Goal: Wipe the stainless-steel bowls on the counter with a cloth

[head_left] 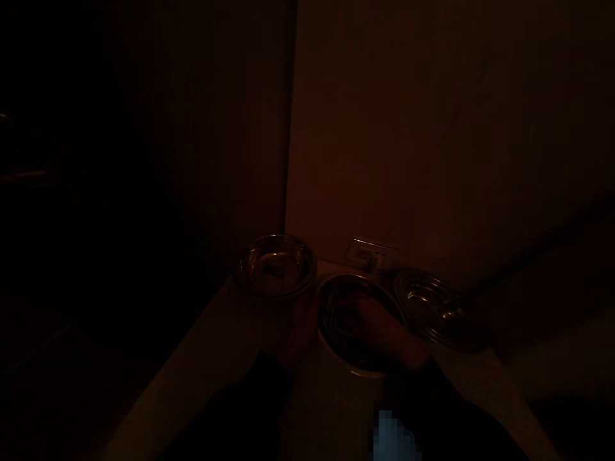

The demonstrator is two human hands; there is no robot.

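The view is very dark. In the middle of the table stands a round bowl (358, 373) with a pale rim and dark contents, in which a few thin lighter strands or edges show faintly. My right hand (377, 326) reaches into this bowl from the right, its fingers pointing down and lost in shadow. Whether it grips anything I cannot make out. Against or close beside the bowl's left side is my left hand (302, 325), its fingers too dim to read. Just beyond it sits a shiny metal bowl (307, 276) with a small dark piece (273, 271) at its bottom.
On the right lie shiny round metal dishes (412, 288), seemingly nested. A wall socket plate (369, 251) is low on the wall (384, 141) behind the bowls. The pale table (192, 358) narrows away from me. A blue-grey pixelated patch (394, 438) covers part of the bottom edge.
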